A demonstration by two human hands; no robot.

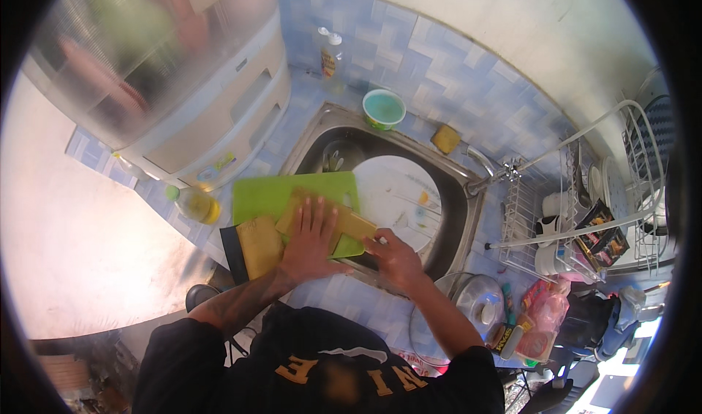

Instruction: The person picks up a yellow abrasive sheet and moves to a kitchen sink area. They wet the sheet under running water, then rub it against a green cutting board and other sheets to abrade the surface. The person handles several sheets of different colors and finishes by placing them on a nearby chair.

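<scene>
A bright green cutting board (252, 195) lies across the left edge of the sink. Over it is a flat tan piece (358, 226), its exact kind unclear, slanting down toward the right. My left hand (311, 235) lies flat on this piece with fingers stretched out. At the right end of it, the fingers of my right hand (395, 253) are closed in a pinch. A tan block-like thing with a black edge (261, 249) sits by my left wrist, at the board's lower left corner. Part of the board is hidden under my left hand and the tan piece.
The steel sink (457, 249) holds a large white plate (398, 195) and a clear glass. Behind it stand a teal tub (384, 108), a yellow sponge (444, 138) and a dish-soap bottle (331, 59). A faucet (486, 176), dish rack (526, 224) and pot lid (479, 301) are right; an oil bottle (196, 206) is left.
</scene>
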